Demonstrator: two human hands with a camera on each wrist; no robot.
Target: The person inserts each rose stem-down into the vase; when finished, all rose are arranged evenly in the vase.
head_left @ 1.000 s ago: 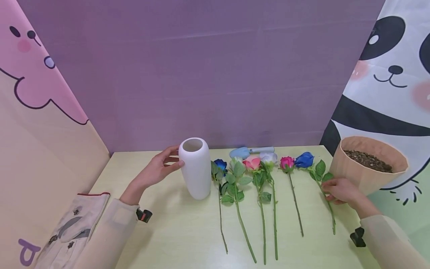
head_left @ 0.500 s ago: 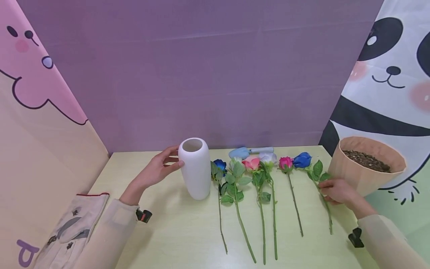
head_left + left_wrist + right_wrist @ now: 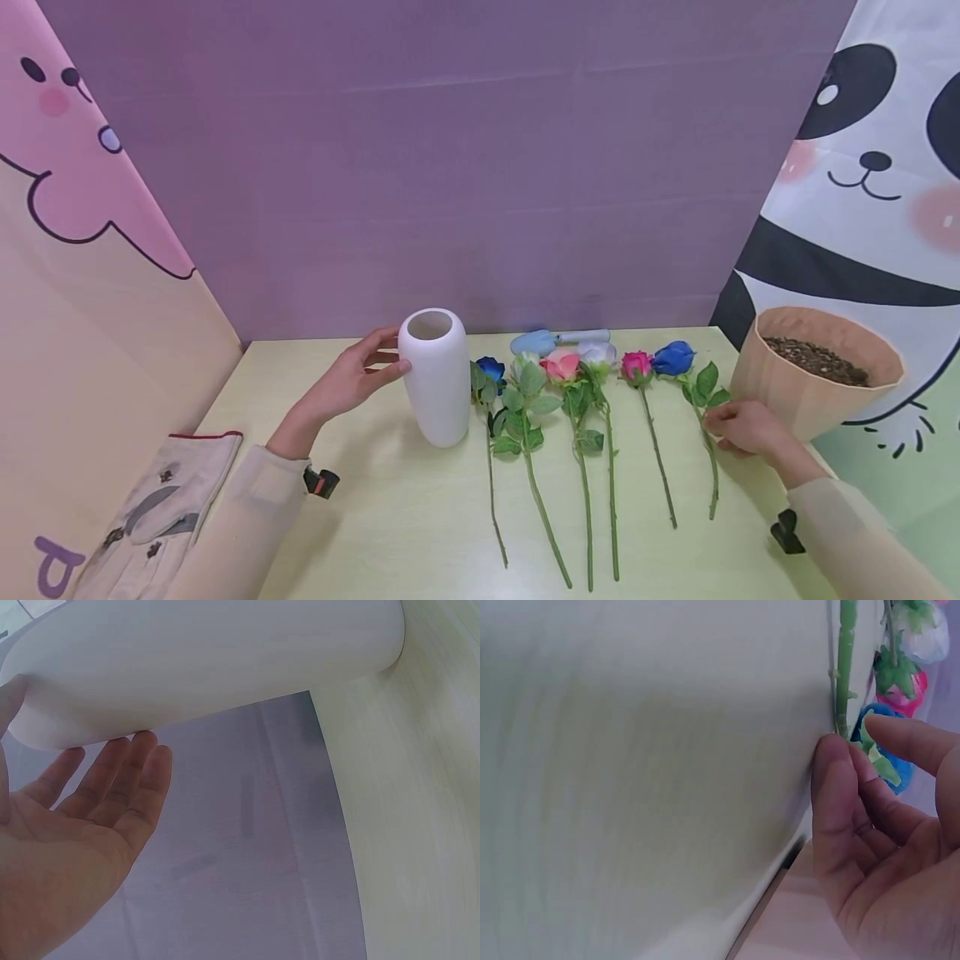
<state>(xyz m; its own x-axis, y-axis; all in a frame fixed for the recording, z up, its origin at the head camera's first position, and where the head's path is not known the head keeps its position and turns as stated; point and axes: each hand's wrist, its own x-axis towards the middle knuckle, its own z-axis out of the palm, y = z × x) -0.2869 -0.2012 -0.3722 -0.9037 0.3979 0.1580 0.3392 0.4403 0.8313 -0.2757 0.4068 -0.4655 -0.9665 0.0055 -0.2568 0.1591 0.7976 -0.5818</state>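
Note:
On the left, my left hand (image 3: 352, 375) holds a white vase (image 3: 438, 392) upright near its top. Its thumb lies on the near side, and its fingertips (image 3: 142, 742) meet the far side in the left wrist view. At the right, my right hand (image 3: 750, 429) is at the stem of a blue rose (image 3: 672, 358), just below its leaves. In the right wrist view the fingertips touch the green stem (image 3: 845, 667), with the thumb apart from them. Between the hands lie a pink-red rose (image 3: 636, 367), a coral rose (image 3: 561, 365) and several other roses, stems toward me.
A peach pot (image 3: 780, 383) of dark soil stands right beside my right hand. Behind the roses lies a blue trowel (image 3: 536, 342). A folded grey cloth (image 3: 161, 500) is at the left edge. A purple backdrop (image 3: 480, 167) rises behind the table (image 3: 390, 517).
My right hand has shifted a little left. The blue rose's lower stem has swung left with it, so the stem lies straighter. The left hand and vase have stayed in place.

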